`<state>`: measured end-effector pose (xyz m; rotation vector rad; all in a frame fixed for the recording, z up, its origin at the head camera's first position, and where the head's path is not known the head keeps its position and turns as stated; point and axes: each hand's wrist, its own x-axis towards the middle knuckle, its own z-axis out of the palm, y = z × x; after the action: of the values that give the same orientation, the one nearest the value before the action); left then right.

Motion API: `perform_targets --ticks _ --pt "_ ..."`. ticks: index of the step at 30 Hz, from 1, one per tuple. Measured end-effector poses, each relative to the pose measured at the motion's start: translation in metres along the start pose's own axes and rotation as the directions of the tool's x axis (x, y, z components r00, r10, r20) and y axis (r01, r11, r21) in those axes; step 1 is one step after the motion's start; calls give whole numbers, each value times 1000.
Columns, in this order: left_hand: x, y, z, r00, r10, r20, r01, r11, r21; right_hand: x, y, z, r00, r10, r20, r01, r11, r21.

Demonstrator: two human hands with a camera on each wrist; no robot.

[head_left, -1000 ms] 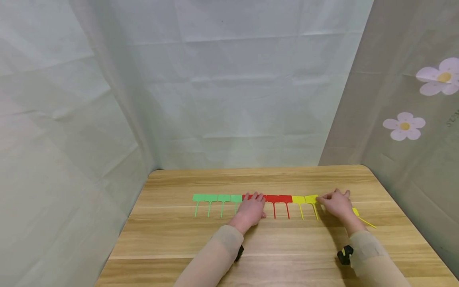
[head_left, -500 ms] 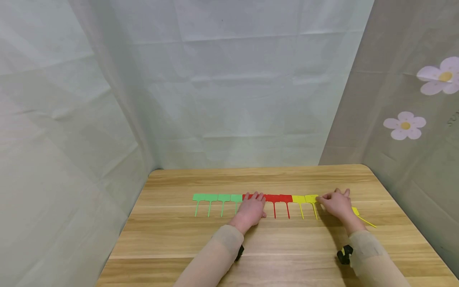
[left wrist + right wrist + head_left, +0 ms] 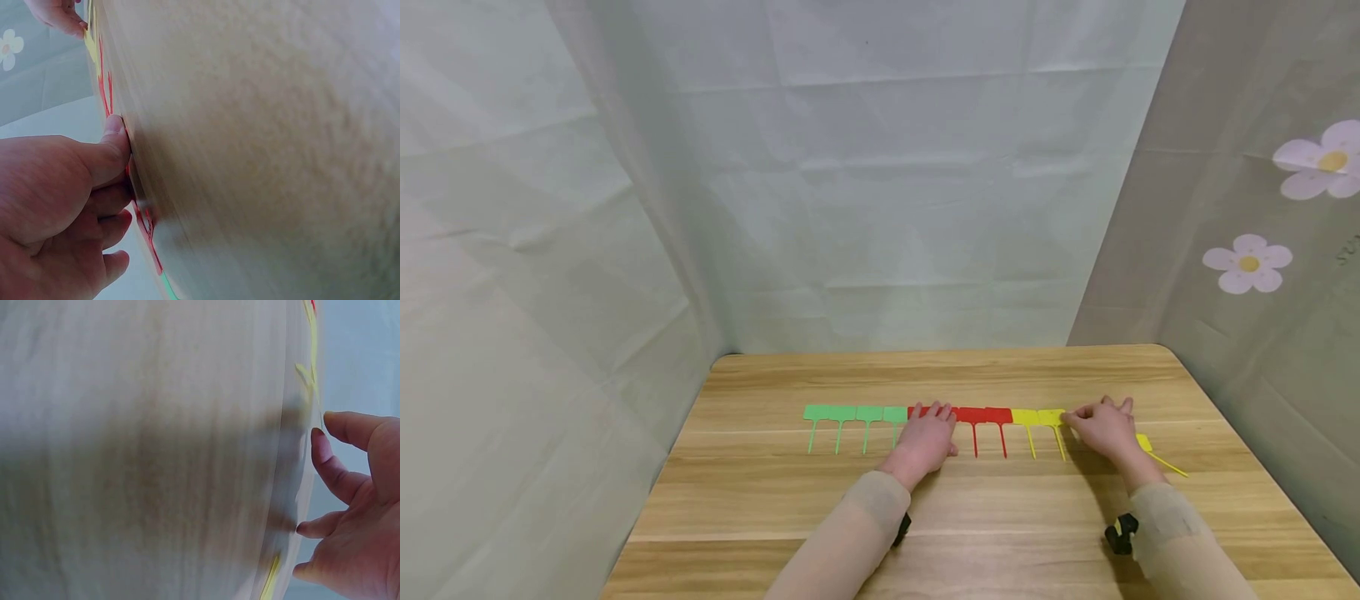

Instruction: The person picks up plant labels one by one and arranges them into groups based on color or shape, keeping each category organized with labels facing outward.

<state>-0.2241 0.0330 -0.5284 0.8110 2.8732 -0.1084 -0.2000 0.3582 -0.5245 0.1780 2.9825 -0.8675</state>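
Note:
A row of flat plastic tags with thin stems lies across the table, stems toward me: green tags at left, red tags in the middle, yellow tags at right. My left hand rests with spread fingers on the red tags and hides part of them. At the row's right end, my right hand pinches the edge of the last yellow tag between thumb and index finger; its other fingers are raised. In the right wrist view that tag appears edge-on at the fingertips.
One loose yellow tag lies slanted to the right of my right hand, partly behind the wrist. The wooden table meets pale cloth walls at the back and sides. A dark wrist device sits by the right sleeve.

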Motion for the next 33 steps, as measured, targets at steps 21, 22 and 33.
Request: perform_targets --ticks 21,22,33 --pt "0 0 1 1000 -2 5 2 1000 -9 -1 1 -2 1000 -12 -29 13 1000 13" --pt "0 0 1 1000 -2 5 2 1000 -8 -1 1 -2 1000 -11 -27 11 1000 14" --pt "1 0 -1 1000 -12 21 12 1000 -6 -2 2 -3 999 -8 -39 8 1000 17"
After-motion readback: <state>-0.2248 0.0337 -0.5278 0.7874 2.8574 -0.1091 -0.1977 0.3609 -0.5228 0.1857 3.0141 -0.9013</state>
